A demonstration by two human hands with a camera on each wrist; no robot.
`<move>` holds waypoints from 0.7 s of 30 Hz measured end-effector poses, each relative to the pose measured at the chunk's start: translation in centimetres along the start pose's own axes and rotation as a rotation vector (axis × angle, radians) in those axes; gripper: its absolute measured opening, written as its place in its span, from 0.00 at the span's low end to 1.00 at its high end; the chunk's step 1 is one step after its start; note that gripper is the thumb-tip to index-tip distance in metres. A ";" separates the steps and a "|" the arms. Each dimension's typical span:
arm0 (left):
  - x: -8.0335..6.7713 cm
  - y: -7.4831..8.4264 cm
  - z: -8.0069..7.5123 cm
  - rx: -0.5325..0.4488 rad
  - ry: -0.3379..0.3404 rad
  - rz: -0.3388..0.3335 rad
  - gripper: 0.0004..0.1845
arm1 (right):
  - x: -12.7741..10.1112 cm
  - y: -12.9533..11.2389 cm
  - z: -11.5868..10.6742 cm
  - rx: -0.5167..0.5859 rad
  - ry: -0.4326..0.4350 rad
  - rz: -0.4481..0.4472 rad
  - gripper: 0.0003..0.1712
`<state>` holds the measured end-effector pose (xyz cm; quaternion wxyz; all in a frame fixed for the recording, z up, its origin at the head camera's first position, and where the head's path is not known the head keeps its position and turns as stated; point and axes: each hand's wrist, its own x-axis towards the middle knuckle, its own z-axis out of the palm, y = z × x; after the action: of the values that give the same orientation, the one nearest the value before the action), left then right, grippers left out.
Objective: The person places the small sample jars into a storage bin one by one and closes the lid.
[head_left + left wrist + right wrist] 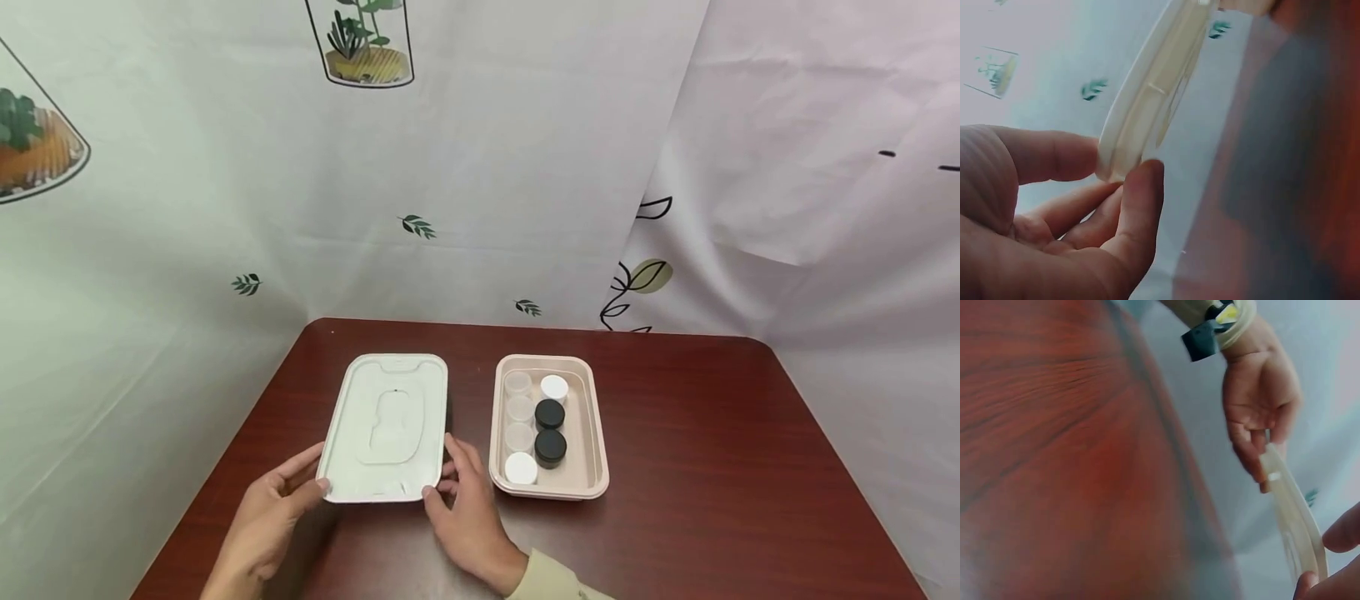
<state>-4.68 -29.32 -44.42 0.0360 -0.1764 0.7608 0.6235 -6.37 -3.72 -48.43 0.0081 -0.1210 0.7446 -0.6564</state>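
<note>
A white rectangular lid is held between both hands just above the dark red table, to the left of a pink tray. My left hand pinches its near left corner, thumb on top. My right hand grips the near right corner. In the left wrist view the thumb and fingers of the left hand close on the lid's rim. The right wrist view shows the lid edge-on, with the left hand at its far end and the right hand near.
The pink tray holds several small round jars: clear ones, two with black caps and two with white caps. Printed curtains close in the table at the back and both sides.
</note>
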 end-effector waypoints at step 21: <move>1.2 7.1 7.9 -0.082 -0.337 0.231 0.36 | 5.7 -5.8 -15.4 -0.013 0.180 -0.036 0.38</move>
<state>-9.29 -20.88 -39.80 0.0835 0.0176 0.7333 0.6746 -13.53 9.59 -39.80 -0.0715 -0.0748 0.7444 -0.6597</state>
